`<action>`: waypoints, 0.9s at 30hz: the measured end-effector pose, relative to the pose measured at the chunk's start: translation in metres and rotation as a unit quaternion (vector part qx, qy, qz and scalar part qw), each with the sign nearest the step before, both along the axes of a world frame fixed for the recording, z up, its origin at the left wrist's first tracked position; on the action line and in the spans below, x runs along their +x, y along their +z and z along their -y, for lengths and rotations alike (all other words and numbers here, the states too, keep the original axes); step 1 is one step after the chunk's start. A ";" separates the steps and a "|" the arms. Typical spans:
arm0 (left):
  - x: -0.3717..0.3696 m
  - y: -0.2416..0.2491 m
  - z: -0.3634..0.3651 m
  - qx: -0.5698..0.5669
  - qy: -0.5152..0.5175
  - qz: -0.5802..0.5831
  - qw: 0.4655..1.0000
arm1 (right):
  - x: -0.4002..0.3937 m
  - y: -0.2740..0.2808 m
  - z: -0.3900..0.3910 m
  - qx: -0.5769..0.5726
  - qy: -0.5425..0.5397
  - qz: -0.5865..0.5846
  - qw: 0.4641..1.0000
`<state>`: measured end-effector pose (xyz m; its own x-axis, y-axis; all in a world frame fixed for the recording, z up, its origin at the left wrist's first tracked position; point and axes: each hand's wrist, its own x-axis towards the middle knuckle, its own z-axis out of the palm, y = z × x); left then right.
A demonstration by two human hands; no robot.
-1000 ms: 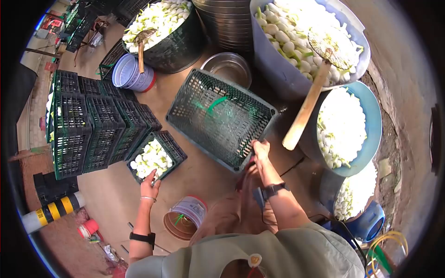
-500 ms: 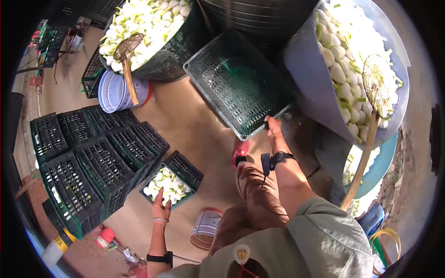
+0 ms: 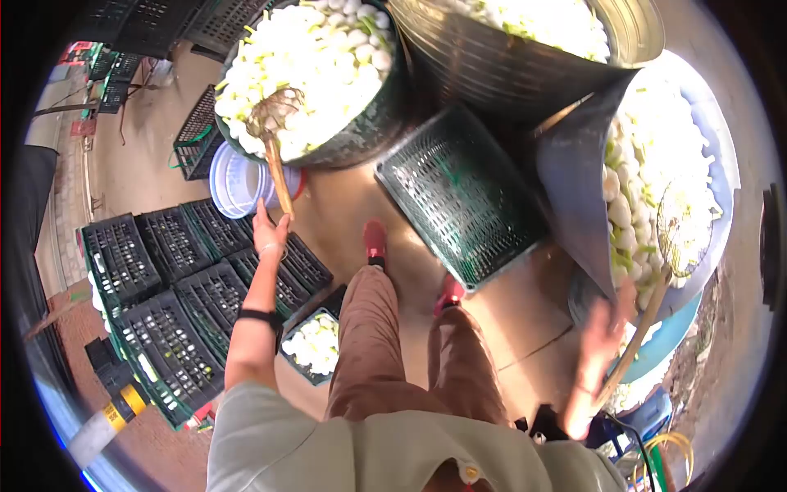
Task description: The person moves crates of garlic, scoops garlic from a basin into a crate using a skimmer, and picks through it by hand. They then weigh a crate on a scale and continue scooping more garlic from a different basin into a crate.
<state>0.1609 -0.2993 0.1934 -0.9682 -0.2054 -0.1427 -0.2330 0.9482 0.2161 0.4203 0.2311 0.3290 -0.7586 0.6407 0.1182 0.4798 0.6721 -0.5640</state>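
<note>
My left hand is reaching forward with fingers extended, right at the lower end of a wooden-handled skimmer. The skimmer's mesh head lies on white bulbs with green stems heaped in a dark green tub. A white bucket stands beside my fingertips. My right hand is smeared by motion, close to the wooden handle of a second skimmer. That skimmer leans in a grey-blue tub full of the same bulbs. On the floor between the tubs sits a green plastic crate.
Stacked black crates filled with bulbs stand at left. A smaller crate of bulbs is by my left leg. A large metal vat rises at the back. Blue tub and yellow hose are at right.
My right hand has let go of the green crate and swung right toward the second skimmer's handle. My left hand has moved forward from above the small crate to the first skimmer's handle.
</note>
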 end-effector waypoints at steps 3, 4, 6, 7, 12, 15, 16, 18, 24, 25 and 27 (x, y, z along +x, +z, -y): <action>-0.052 -0.055 0.016 0.073 0.108 0.028 0.991 | 0.094 0.046 -0.113 0.193 -0.117 0.143 0.964; -0.066 -0.066 0.015 0.107 0.124 0.031 0.986 | 0.154 0.035 -0.160 0.195 -0.153 0.223 0.943; -0.081 -0.109 0.031 0.154 0.078 -0.009 0.985 | 0.187 0.029 -0.164 0.010 -0.277 0.358 0.891; -0.086 -0.102 0.024 0.181 0.124 0.020 0.975 | 0.193 0.029 -0.150 -0.159 -0.387 0.337 0.843; -0.112 -0.082 0.025 0.221 0.168 0.064 0.959 | 0.206 -0.016 -0.095 -0.542 -0.437 0.028 0.717; -0.140 -0.055 0.037 0.221 0.148 0.036 0.963 | 0.113 0.020 -0.033 -0.483 -0.473 0.038 0.736; -0.153 -0.087 0.051 0.232 0.117 0.007 0.966 | 0.128 0.025 -0.023 -0.494 -0.442 0.025 0.748; -0.148 -0.014 0.042 0.477 0.282 0.129 0.823 | 0.097 0.021 -0.021 -0.635 -0.403 -0.027 0.658; -0.154 0.121 0.007 0.523 0.153 0.095 0.833 | -0.015 0.048 0.032 -0.642 -0.306 -0.358 0.605; -0.157 0.145 -0.003 0.526 0.123 0.092 0.837 | -0.029 0.054 0.040 -0.643 -0.291 -0.390 0.591; -0.160 0.186 -0.016 0.542 0.051 0.081 0.835 | -0.044 0.063 0.054 -0.600 -0.241 -0.392 0.654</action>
<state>0.0009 -0.2830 0.3795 -0.9034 0.0504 -0.4259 -0.4101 0.1893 0.8922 0.3766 0.1766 0.3921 -0.4410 0.7718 -0.4580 -0.2808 -0.6034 -0.7464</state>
